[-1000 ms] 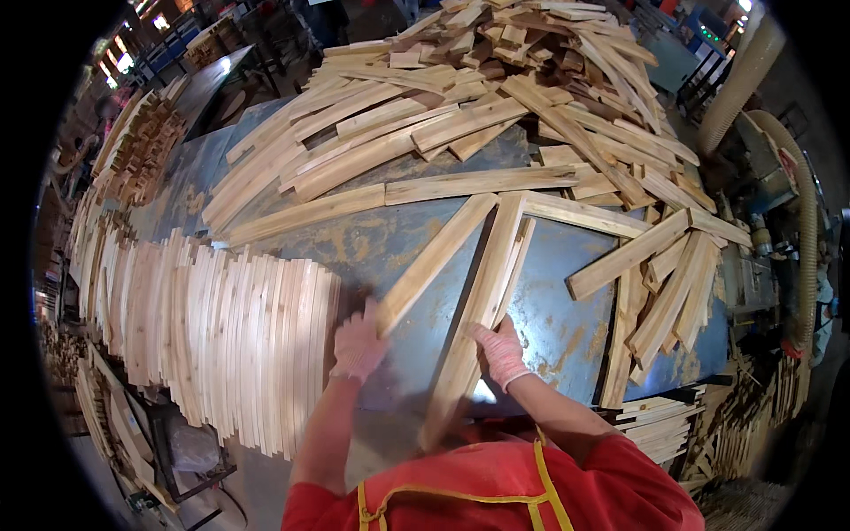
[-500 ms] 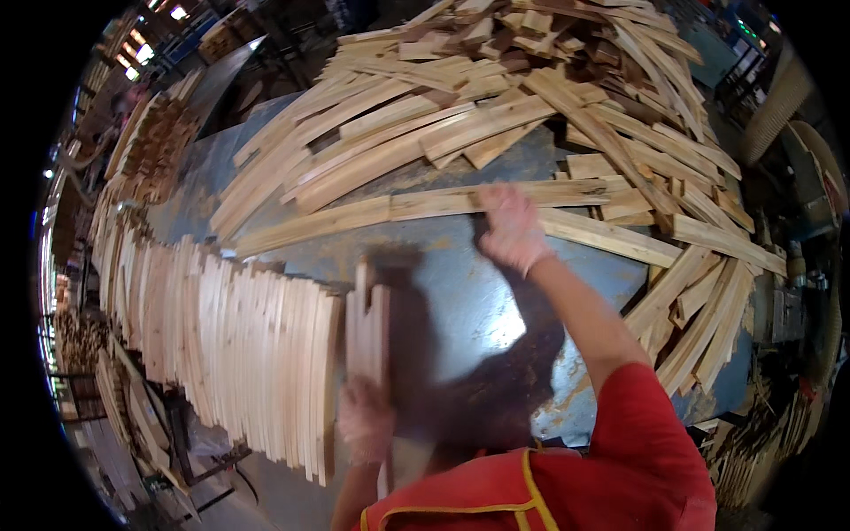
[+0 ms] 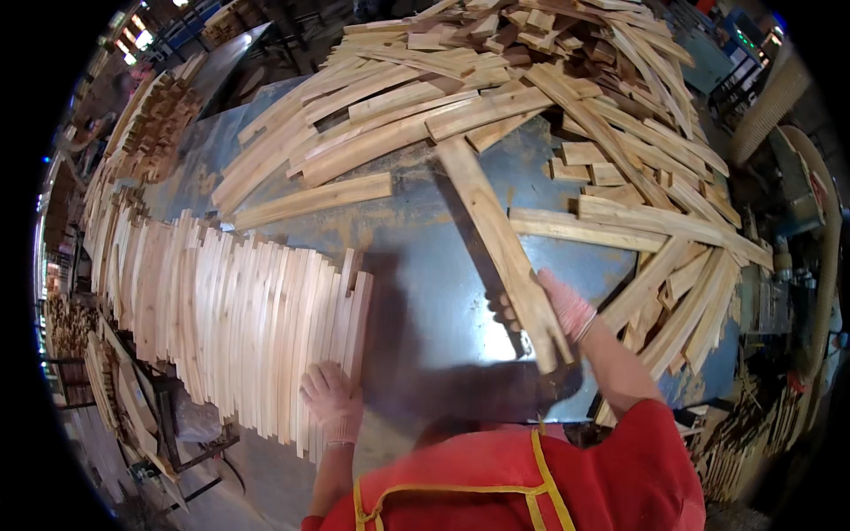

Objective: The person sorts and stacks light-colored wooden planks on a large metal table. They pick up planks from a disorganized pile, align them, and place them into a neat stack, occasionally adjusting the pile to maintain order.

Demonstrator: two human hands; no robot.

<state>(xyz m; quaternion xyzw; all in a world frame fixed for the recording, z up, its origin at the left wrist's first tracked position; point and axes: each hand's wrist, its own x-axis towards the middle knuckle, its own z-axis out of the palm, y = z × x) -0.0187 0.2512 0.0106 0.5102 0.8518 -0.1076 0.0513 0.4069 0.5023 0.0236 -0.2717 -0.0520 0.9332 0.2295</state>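
Observation:
My right hand (image 3: pixel 567 303), in a pale glove, grips a long wooden board (image 3: pixel 498 232) near its close end, fingertips showing past the left edge. The board slants up and away to the left above the metal tabletop, its close end notched. At left, a row of thin wooden slats (image 3: pixel 239 327) stands closely packed side by side. On the close part of its right end rests my left hand (image 3: pixel 334 400), also gloved, fingers spread over the slats. The two rightmost slats (image 3: pixel 353 310) lean against the row, slightly uneven at their far ends.
A large heap of loose boards (image 3: pixel 478 62) covers the table's far side and continues down the right. One single board (image 3: pixel 314 200) lies behind the slat row. The metal tabletop (image 3: pixel 425 292) shows between row and heap. A ribbed hose (image 3: pixel 775 102) hangs at far right.
My right hand has taken a board from the middle of the table and swung it closer to me. My left hand has brought its slats left against the row and its fingers have spread.

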